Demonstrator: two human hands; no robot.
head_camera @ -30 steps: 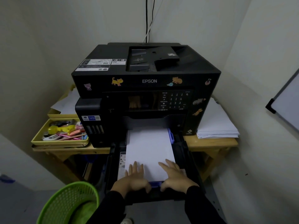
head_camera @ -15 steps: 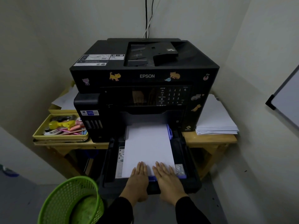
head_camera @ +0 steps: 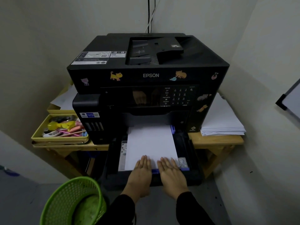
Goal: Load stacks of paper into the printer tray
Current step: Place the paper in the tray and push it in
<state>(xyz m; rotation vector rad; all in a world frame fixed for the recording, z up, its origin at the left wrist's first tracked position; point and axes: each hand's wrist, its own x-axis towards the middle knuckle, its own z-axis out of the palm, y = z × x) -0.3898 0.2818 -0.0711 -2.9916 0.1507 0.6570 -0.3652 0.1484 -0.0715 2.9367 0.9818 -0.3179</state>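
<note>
step: seat paper | paper stack [head_camera: 151, 143] lies in pulled-out printer tray [head_camera: 193, 161] | my left hand [head_camera: 140, 174], right hand [head_camera: 172, 174]: fingers flat, gripping nothing | press evenly, square to blue guide [head_camera: 172, 128]

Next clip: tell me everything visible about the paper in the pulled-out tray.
The paper is a plain white stack, lying flat in the black tray pulled out of the printer. Its far end reaches the printer's mouth; a blue guide stands at its right edge. The left hand and right hand rest flat, fingers straight, on its near end.
</note>
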